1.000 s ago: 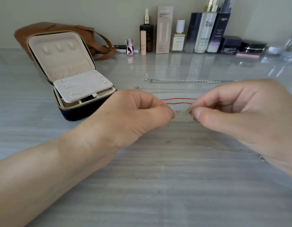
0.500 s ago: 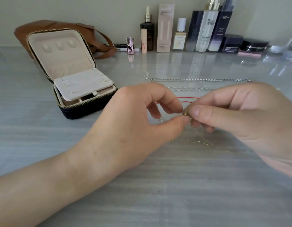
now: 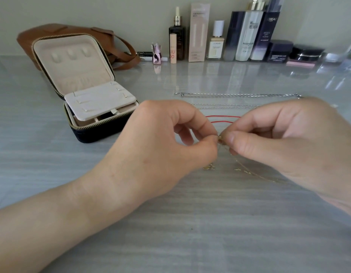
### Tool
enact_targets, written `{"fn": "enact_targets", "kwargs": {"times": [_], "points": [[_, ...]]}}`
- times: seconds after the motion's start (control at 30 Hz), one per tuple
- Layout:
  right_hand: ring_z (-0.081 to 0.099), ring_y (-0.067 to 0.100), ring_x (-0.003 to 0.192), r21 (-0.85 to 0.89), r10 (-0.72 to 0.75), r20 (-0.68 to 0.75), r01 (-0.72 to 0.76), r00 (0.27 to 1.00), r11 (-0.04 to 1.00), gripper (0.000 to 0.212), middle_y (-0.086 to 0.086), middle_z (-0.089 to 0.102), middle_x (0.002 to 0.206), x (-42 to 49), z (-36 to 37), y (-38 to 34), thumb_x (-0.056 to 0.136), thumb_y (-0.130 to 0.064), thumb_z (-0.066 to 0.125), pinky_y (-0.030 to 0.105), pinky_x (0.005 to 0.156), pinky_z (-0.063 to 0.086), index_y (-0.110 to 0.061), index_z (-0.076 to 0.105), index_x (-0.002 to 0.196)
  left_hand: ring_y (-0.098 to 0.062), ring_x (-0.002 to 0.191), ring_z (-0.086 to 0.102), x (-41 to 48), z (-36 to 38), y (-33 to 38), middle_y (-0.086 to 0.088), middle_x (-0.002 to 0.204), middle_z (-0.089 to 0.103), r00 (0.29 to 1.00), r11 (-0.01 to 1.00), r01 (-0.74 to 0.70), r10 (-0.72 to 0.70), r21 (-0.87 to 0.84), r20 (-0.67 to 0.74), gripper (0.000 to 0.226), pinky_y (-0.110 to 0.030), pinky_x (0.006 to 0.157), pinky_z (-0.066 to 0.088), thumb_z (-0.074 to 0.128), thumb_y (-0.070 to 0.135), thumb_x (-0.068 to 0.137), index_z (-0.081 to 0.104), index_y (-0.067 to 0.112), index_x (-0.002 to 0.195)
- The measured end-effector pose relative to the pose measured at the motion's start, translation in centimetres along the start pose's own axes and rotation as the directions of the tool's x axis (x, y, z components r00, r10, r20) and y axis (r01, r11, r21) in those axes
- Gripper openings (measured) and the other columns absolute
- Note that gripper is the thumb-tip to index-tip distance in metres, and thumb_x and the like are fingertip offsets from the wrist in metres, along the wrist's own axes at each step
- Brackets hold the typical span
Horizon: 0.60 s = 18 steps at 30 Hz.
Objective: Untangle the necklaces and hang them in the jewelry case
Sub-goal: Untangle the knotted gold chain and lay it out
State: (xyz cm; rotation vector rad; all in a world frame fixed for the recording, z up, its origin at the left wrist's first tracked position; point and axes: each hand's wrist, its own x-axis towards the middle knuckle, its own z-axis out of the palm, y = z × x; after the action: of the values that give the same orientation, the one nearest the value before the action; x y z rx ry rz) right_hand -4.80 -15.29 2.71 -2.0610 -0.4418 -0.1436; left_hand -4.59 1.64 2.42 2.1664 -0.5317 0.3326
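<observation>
My left hand [image 3: 163,148] and my right hand [image 3: 284,142] meet fingertip to fingertip above the table, both pinching the clasp end of a thin gold necklace [image 3: 247,171]. Its fine chain trails down to the right under my right hand, and a small gold pendant [image 3: 208,167] lies on the table below the fingers. Behind the hands lie a red cord necklace [image 3: 223,118], a thin silver chain [image 3: 225,105] and a thicker silver chain [image 3: 237,94], each stretched out straight. The open jewelry case [image 3: 86,95] stands at the left with its cream lid upright.
A brown leather bag [image 3: 52,32] sits behind the case. Several cosmetic bottles, boxes and jars [image 3: 247,36] line the wall at the back. The grey striped table [image 3: 210,233] stretches toward me.
My left hand rose and closed in on my right until the fingertips met at the gold clasp. The gold pendant and chain shifted on the table below.
</observation>
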Motion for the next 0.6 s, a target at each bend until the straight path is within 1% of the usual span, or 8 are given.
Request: {"fn": "enact_targets", "kwargs": {"times": [0.07,0.13,0.2,0.23,0.3,0.37,0.47,0.6], "points": [[0.057,0.014,0.049,0.010,0.006,-0.015,-0.006,1.000,1.000,0.014,-0.002,0.069,0.060,0.00,-0.12,0.09,0.058,-0.037,0.064,0.022,0.047,0.044,-0.038,0.072,0.070,0.005,0.055,0.053,0.09,-0.16,-0.04,0.022,0.059,0.060,1.000,1.000,0.015,-0.015,-0.021,-0.007,0.010,-0.006,0.049,0.038,0.069,0.035,0.062,0.064,0.029,0.057],[0.055,0.016,0.049,0.012,-0.002,-0.043,0.002,0.999,1.000,0.014,0.001,0.068,0.061,0.04,-0.30,0.20,0.058,-0.037,0.063,0.021,0.046,0.042,-0.038,0.072,0.070,0.004,0.050,0.051,0.23,-0.27,-0.10,0.018,0.058,0.060,0.999,0.998,0.041,-0.042,-0.056,-0.015,0.014,-0.005,0.045,0.034,0.073,0.038,0.062,0.065,0.028,0.057],[0.056,0.021,0.051,0.030,-0.030,-0.052,0.032,0.998,0.999,0.013,-0.002,0.069,0.061,0.08,-0.39,0.18,0.060,-0.036,0.064,0.021,0.047,0.043,-0.035,0.072,0.070,0.001,0.043,0.047,0.36,-0.28,-0.29,0.012,0.057,0.061,0.997,0.990,0.074,-0.076,-0.117,-0.008,0.012,-0.005,0.042,0.030,0.072,0.037,0.060,0.068,0.026,0.059],[0.055,0.018,0.050,0.022,-0.058,-0.046,0.059,0.997,0.998,0.011,-0.006,0.068,0.061,0.04,-0.39,0.16,0.061,-0.035,0.065,0.017,0.048,0.043,-0.032,0.073,0.068,0.000,0.041,0.045,0.38,-0.26,-0.33,0.010,0.057,0.062,0.997,0.988,0.078,-0.079,-0.135,-0.001,0.014,-0.006,0.042,0.031,0.076,0.039,0.060,0.069,0.027,0.061],[0.053,0.005,0.052,-0.097,-0.151,-0.032,0.147,0.988,0.984,0.006,-0.016,0.065,0.061,-0.14,-0.31,0.10,0.064,-0.033,0.067,0.004,0.050,0.038,-0.030,0.071,0.063,0.002,0.042,0.046,0.41,-0.10,-0.46,0.011,0.058,0.063,0.997,0.985,0.077,-0.074,-0.155,0.023,0.009,-0.006,0.045,0.033,0.071,0.036,0.062,0.069,0.029,0.066],[0.053,0.000,0.059,-0.233,-0.216,-0.025,0.205,0.976,0.951,0.004,-0.023,0.060,0.063,-0.34,-0.14,-0.09,0.066,-0.031,0.067,0.001,0.056,0.037,-0.034,0.067,0.064,0.003,0.043,0.047,0.43,-0.01,-0.52,0.014,0.057,0.063,0.997,0.984,0.068,-0.062,-0.167,0.040,0.006,-0.005,0.047,0.033,0.066,0.032,0.063,0.069,0.029,0.066],[0.053,0.002,0.061,-0.290,-0.228,-0.052,0.203,0.972,0.935,0.006,-0.024,0.058,0.062,-0.41,0.12,-0.19,0.065,-0.030,0.066,0.003,0.056,0.037,-0.034,0.064,0.062,0.003,0.044,0.047,0.40,0.05,-0.48,0.013,0.057,0.063,0.997,0.982,0.063,-0.053,-0.181,0.057,0.006,-0.006,0.048,0.034,0.067,0.031,0.064,0.069,0.026,0.066],[0.054,0.012,0.059,-0.284,-0.216,-0.040,0.196,0.975,0.938,0.006,-0.018,0.060,0.061,-0.22,0.33,-0.15,0.062,-0.027,0.064,0.014,0.054,0.040,-0.031,0.063,0.059,0.003,0.043,0.047,0.28,0.07,-0.35,0.015,0.055,0.061,0.997,0.982,0.045,-0.033,-0.186,0.067,0.012,-0.005,0.046,0.033,0.073,0.031,0.065,0.066,0.022,0.060]]}}
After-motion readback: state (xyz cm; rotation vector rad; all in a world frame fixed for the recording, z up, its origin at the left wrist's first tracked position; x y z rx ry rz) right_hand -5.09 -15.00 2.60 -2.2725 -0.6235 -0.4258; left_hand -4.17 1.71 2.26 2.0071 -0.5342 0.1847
